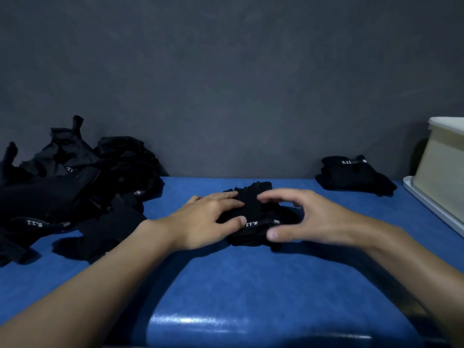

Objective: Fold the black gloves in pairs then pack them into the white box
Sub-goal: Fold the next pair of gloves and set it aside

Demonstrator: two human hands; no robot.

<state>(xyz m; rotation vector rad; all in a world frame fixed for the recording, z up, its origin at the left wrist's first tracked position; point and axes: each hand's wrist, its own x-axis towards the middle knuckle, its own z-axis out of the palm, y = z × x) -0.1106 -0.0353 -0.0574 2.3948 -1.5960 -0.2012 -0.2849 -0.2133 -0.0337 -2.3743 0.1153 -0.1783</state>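
Black gloves [252,209] lie stacked well left of the white box [442,169]; my left hand [208,217] presses them with straight, close fingers, my right hand's [311,217] curled fingers and thumb pinch them.

White box [442,169]: open top, pale walls, upright at the far right of the bench. Folded pair [356,177]: black, compact stack, "5.11" tag on top, just left of the box, not touching it. Glove pair [263,214]: black, stacked flat, tag strip facing the near edge, further left of the box, mid-bench; left hand [208,219] lies flat on it, right hand [313,217] arches over it, fingers on top, thumb at its near edge. Loose pile [75,177]: black gloves, unfolded and tangled, farthest left of the box.
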